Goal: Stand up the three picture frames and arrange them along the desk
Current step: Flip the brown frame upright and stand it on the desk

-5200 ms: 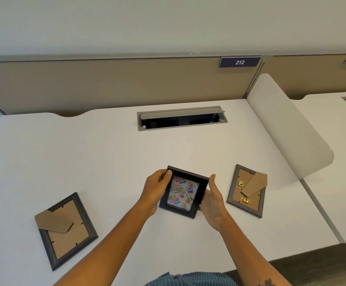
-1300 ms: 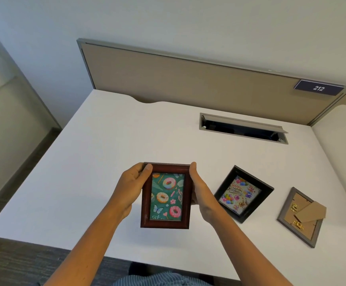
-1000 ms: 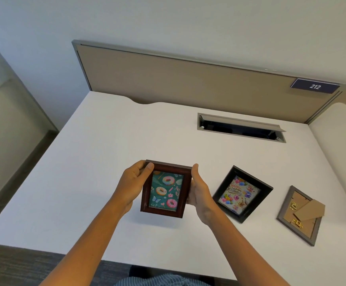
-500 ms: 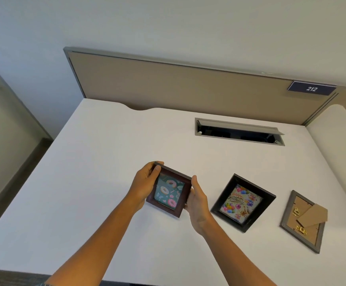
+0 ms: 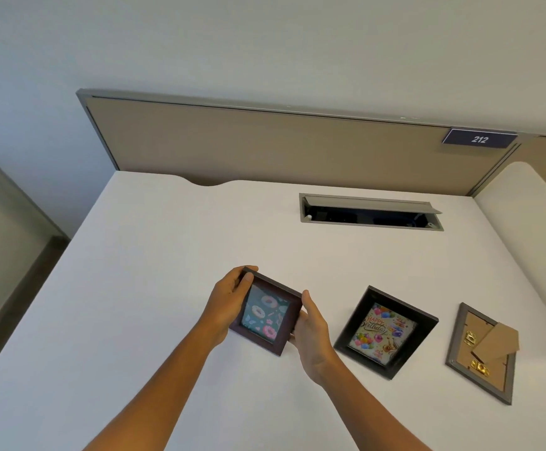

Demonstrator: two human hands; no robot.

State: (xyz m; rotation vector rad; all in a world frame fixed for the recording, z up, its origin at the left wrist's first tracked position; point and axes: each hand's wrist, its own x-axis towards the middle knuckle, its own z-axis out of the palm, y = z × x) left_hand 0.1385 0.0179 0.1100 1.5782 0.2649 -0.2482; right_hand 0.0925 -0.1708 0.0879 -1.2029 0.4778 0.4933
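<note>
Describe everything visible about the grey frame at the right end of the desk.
The grey picture frame lies face down on the white desk, apart from the black birthday frame to its left. Its brown cardboard-like backing shows, with two small brass-coloured fittings and a cardboard easel flap raised partly off the back. Neither hand touches it. Its picture side is hidden.

both hands (image 5: 229, 304) hold donut frame (image 5: 265, 315) | birthday frame (image 5: 385, 332) propped | grey frame (image 5: 481, 353) face-down
</note>
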